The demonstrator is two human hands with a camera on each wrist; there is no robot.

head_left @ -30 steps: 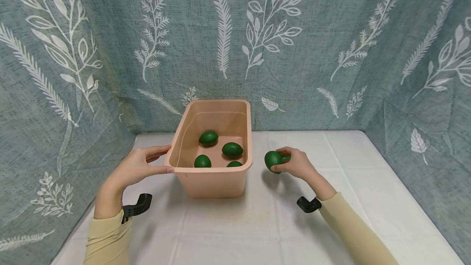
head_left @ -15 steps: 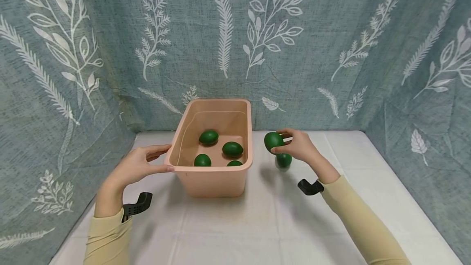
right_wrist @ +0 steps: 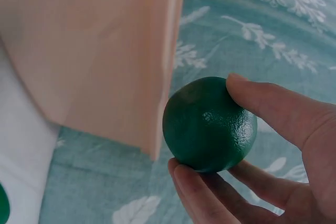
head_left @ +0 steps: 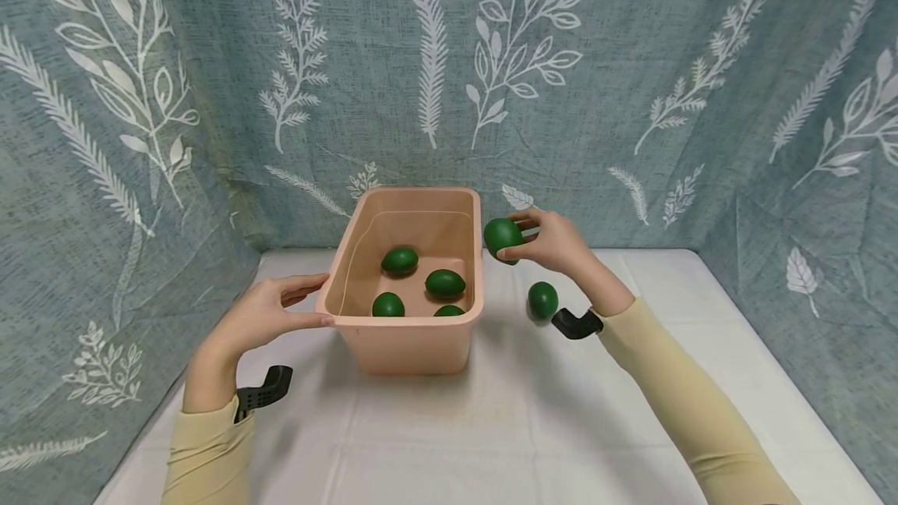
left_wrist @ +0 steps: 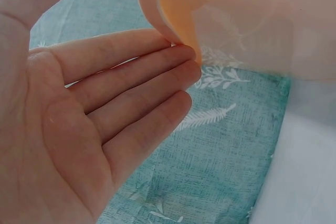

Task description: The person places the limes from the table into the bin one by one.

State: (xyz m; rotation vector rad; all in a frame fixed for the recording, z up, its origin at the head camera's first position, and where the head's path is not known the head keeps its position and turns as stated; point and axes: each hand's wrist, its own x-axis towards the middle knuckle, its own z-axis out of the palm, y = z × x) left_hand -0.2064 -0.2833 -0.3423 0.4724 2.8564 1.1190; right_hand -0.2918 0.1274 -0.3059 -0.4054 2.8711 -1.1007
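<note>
My right hand [head_left: 557,244] pinches a glossy dark green lime [head_left: 503,239] between thumb and fingertips, raised at the right side of a peach plastic bin [head_left: 414,349]. In the right wrist view the held lime [right_wrist: 210,124] appears close to the bin's rim [right_wrist: 170,61]. My left hand [head_left: 263,320] touches the bin's near left corner, its thumb at the front rim. Seen from the left wrist, the fingers [left_wrist: 142,85] are fairly straight, with tips at the rim. Inside the bin lie several limes [head_left: 445,284], one partly hidden by the front wall.
Another lime [head_left: 543,300] rests on the white-covered table [head_left: 435,443], right of the bin and below my right wrist. Blue-green cloth [head_left: 596,100] with white leaf prints hangs behind the table and along both sides.
My right hand has lifted its lime off the table and carried it up and left to beside the bin, uncovering another lime on the table. The left hand stays at the corner.
</note>
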